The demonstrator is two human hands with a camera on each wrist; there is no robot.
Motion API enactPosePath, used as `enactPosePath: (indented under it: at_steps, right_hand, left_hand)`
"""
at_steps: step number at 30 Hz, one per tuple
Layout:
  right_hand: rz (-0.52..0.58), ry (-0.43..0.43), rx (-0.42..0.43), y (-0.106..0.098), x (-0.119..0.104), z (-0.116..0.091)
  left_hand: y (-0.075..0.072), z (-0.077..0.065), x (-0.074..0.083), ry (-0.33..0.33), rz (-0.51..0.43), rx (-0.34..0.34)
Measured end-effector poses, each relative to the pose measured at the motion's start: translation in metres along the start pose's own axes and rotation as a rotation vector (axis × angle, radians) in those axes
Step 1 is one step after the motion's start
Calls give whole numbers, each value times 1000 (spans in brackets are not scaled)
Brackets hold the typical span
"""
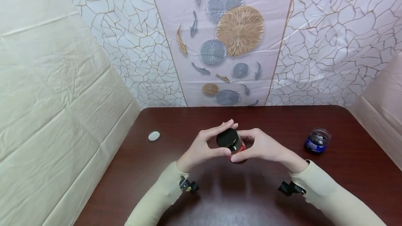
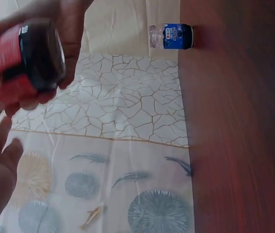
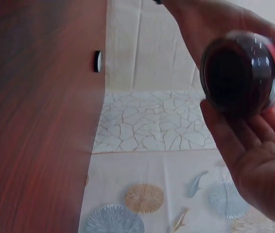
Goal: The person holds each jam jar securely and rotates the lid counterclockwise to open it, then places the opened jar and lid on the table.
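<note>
In the head view a glass jar [image 1: 230,141] with a black lid and a red label is held above the table, tilted. My left hand [image 1: 208,144] curls round it at the lid, thumb on the near side and fingers on the far side. My right hand [image 1: 265,145] grips the jar's body from the other side, its thumb close to the left thumb. The left wrist view shows the red label and the dark base of the jar [image 2: 23,60], blurred. In the right wrist view the round dark base [image 3: 232,75] faces the camera.
A small glass jar [image 1: 317,141] with a blue label and dark contents stands at the right of the brown table [image 1: 276,125]; no lid shows on it. A white disc with a dark rim, like a lid [image 1: 154,135], lies at the left. Patterned cloth hangs behind.
</note>
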State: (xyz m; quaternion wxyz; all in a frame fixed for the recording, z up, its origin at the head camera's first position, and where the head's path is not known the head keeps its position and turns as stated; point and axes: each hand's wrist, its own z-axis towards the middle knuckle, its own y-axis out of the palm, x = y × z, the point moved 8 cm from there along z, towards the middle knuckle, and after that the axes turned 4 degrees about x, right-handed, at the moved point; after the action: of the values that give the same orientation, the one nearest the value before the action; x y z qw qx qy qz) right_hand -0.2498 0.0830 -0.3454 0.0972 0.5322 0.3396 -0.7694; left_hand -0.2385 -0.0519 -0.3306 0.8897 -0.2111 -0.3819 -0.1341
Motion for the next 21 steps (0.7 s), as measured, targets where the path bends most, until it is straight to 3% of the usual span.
enactPosePath:
  at_steps: [4,9,17,21]
  right_hand:
    - [3,-21,-71,6,-2,0]
    - [10,-20,-47,7,-2,2]
    - [7,-54,49,5,-4,4]
    - [-44,-72,128,4,-3,4]
  left_hand:
    - [6,-1,1,-15,-132,-87]
    - [4,-1,-4,-62,-218,-41]
    - [0,-4,-7,-94,-141,55]
    - [-1,-2,-7,-58,-100,119]
